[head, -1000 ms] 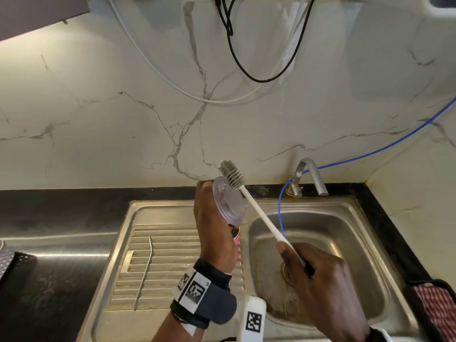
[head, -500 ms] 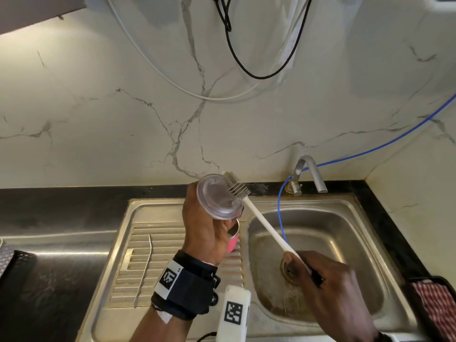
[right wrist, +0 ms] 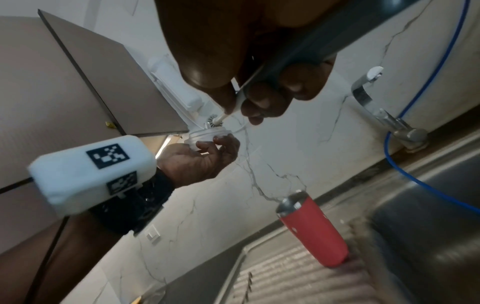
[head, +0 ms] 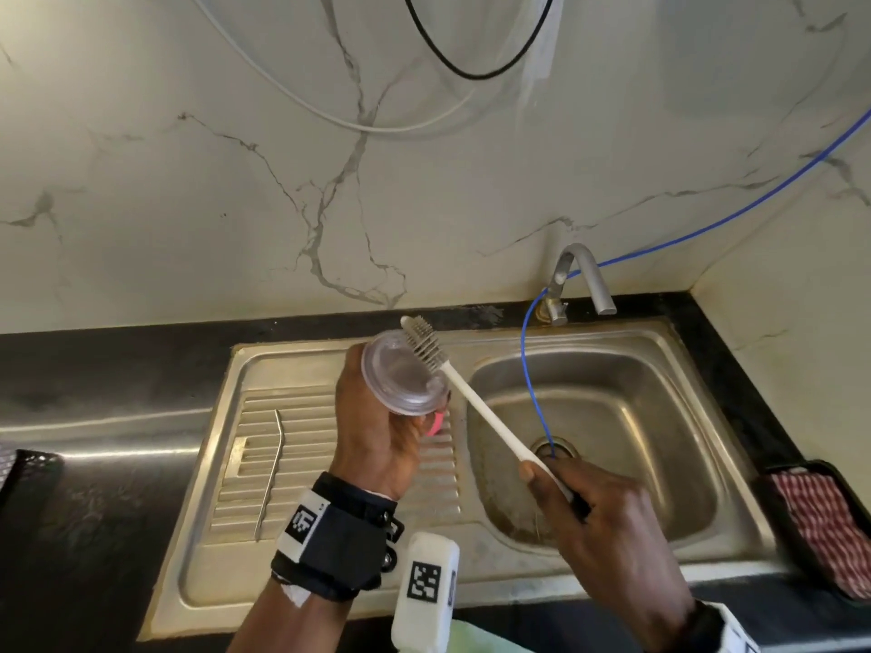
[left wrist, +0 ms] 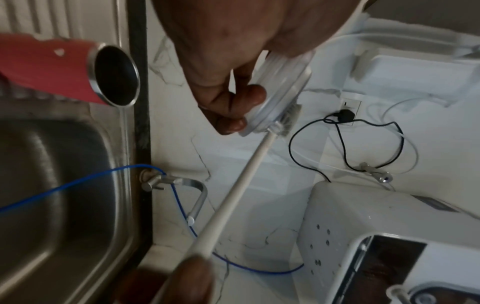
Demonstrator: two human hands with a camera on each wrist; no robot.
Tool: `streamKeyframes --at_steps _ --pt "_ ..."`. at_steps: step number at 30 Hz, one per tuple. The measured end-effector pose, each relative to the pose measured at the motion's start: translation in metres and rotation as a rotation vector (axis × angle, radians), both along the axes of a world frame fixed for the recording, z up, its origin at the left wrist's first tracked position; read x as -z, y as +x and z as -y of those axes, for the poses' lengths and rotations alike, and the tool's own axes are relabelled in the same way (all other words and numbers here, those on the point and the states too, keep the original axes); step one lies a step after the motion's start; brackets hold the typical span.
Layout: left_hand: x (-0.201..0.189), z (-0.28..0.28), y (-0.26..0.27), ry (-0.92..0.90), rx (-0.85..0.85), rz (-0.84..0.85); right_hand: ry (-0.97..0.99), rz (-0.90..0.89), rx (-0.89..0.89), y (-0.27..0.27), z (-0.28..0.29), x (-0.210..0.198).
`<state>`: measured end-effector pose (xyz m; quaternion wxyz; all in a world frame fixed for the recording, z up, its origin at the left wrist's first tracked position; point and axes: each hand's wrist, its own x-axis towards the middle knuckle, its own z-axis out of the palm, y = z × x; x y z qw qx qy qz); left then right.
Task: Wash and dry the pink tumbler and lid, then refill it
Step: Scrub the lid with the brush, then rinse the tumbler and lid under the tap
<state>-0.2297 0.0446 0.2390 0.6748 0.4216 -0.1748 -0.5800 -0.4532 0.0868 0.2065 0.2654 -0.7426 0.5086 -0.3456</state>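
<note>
Above the drainboard [head: 301, 445], the left hand [head: 377, 426] grips the clear lid [head: 403, 377], fingers curled round its rim. At its two o'clock edge rests the brush [head: 422, 339], whose handle the right hand [head: 608, 525] clasps. Beneath stands the pink tumbler [right wrist: 314, 228], upright, open-mouthed, beside the basin [head: 612, 417].
</note>
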Motion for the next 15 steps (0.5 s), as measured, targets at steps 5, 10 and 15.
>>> streamKeyframes --at_steps 5,10,15 --pt "0.041 -0.013 0.011 0.270 -0.045 0.047 0.134 -0.132 -0.014 -0.036 -0.015 0.031" --pt "0.107 -0.014 0.017 0.541 0.059 0.307 0.246 -0.162 0.094 -0.065 -0.022 0.052" --pt "0.170 -0.003 0.010 0.501 0.355 0.984 0.371 -0.183 0.199 -0.084 -0.018 0.066"
